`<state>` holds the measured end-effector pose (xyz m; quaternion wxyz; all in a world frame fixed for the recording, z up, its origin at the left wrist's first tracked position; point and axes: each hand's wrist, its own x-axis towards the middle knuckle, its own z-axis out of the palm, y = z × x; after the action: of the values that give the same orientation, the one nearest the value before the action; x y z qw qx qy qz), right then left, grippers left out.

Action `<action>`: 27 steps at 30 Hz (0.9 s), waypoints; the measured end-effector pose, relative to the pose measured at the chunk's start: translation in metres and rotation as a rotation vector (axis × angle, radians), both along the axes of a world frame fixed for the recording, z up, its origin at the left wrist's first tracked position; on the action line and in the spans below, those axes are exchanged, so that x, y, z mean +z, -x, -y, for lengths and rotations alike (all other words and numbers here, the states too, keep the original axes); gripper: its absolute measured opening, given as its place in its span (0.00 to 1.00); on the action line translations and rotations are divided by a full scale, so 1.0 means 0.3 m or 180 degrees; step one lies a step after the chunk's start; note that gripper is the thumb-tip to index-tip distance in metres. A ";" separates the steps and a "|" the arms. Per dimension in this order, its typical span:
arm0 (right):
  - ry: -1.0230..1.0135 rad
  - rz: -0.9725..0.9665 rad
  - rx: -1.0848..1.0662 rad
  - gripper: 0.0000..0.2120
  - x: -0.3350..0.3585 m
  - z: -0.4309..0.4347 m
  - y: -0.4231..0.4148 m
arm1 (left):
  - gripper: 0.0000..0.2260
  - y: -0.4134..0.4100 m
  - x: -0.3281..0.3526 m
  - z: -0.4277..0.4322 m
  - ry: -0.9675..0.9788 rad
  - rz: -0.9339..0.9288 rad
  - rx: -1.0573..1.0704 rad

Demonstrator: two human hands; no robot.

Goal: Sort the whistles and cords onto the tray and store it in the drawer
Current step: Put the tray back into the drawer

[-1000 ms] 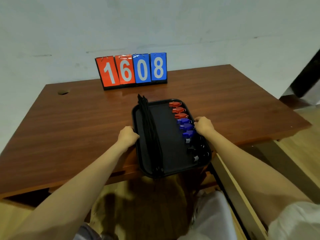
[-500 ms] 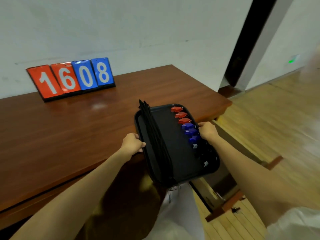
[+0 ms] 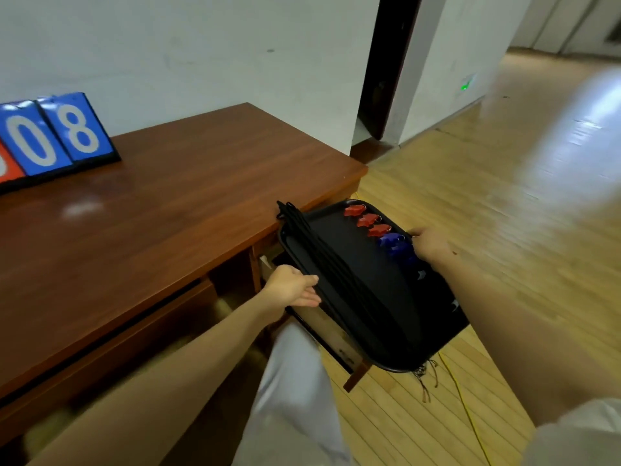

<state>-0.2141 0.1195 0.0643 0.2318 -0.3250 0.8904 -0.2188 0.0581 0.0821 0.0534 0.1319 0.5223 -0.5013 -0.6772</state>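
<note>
Both hands hold the flat black tray (image 3: 363, 274) just off the right end of the desk (image 3: 168, 213), over an open wooden drawer (image 3: 331, 334). The left hand (image 3: 292, 287) pinches the tray's left rim. The right hand (image 3: 431, 245) grips the right rim. A bunch of thin black cords (image 3: 322, 257) lies along the left side, with frayed ends hanging off the near edge. Shiny red whistles (image 3: 368, 219) and blue whistles (image 3: 393, 242) sit in a row on the right side. The desk top is smooth brown wood.
</note>
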 end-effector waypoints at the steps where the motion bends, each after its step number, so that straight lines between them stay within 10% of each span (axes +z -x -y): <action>1: -0.0023 0.0017 -0.0062 0.19 -0.012 -0.014 0.018 | 0.09 0.016 -0.010 -0.016 -0.0022 0.0022 -0.0059; 27: -0.0728 -0.0086 0.0102 0.23 -0.272 0.074 0.153 | 0.26 0.179 -0.238 0.052 -0.0639 0.0333 0.0032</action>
<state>-0.2600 0.0972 -0.0172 0.2588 -0.3135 0.9073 -0.1075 0.0045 0.0664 -0.0179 0.0559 0.5700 -0.4345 -0.6951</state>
